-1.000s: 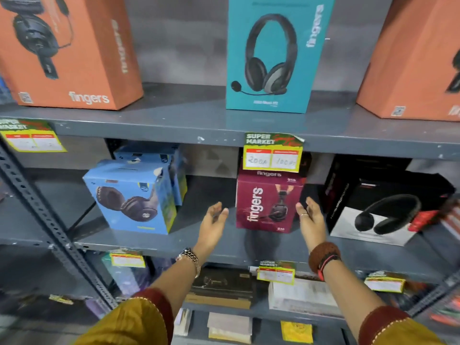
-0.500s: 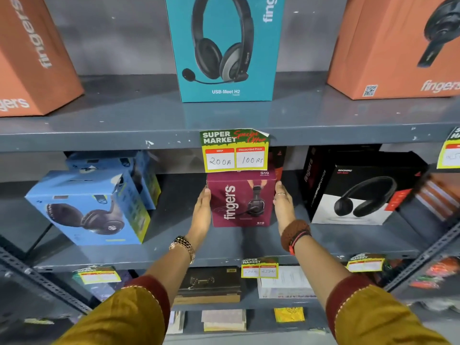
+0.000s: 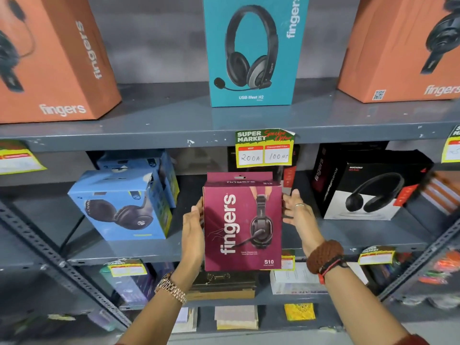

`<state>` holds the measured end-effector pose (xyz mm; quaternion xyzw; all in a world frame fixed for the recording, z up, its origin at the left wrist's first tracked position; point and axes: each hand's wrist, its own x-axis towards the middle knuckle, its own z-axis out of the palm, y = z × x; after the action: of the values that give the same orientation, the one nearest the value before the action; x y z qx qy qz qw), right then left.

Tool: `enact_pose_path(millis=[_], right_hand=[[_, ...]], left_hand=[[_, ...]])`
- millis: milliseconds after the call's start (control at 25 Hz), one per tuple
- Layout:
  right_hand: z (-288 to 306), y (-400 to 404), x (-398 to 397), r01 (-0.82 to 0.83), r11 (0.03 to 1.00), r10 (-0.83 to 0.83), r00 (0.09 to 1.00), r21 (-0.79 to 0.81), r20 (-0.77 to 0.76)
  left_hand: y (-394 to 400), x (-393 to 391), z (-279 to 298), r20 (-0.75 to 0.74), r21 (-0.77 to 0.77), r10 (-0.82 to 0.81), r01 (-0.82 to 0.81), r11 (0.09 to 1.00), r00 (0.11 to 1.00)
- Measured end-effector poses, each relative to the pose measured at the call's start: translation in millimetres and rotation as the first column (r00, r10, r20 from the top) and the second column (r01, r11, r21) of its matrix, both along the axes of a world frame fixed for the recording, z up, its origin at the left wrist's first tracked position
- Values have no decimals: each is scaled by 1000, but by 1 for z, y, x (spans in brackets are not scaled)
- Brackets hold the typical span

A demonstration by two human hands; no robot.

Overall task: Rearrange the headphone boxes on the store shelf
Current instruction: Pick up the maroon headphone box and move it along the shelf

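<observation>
Holding the maroon box (image 3: 242,221) upright between both hands, we keep it in front of the middle shelf (image 3: 348,235), its printed face toward the camera. Our left hand (image 3: 193,229) presses flat against the box's left side, and our right hand (image 3: 297,215) grips the right side with the fingers (image 3: 288,197) curled around the rear edge. Whether the box's base touches the shelf, we cannot tell. A price tag (image 3: 265,148) hangs from the upper shelf (image 3: 161,123) just above the box. On the middle shelf a blue box (image 3: 122,207) stands to the left and a black box (image 3: 368,188) to the right, both apart from our hands. On the upper shelf a teal box (image 3: 251,49) stands between two orange boxes (image 3: 53,61).
</observation>
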<state>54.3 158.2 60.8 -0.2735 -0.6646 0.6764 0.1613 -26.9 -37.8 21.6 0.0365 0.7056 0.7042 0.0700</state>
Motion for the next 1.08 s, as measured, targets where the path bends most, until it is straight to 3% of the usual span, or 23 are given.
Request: enact_pose_path(millis=[400, 840, 1080], right_hand=[[7, -54, -29, -167, 986, 167, 985, -7, 32], [-21, -76, -80, -152, 954, 145, 988, -257, -48], [-33, -64, -90, -164, 957, 150, 986, -239, -75]], left_hand=[[-62, -17, 0, 14, -25, 34, -33, 999, 999], [-74, -13, -15, -24, 146, -126, 128, 981, 992], [-72, -23, -29, -104, 19, -61, 63, 998, 993]])
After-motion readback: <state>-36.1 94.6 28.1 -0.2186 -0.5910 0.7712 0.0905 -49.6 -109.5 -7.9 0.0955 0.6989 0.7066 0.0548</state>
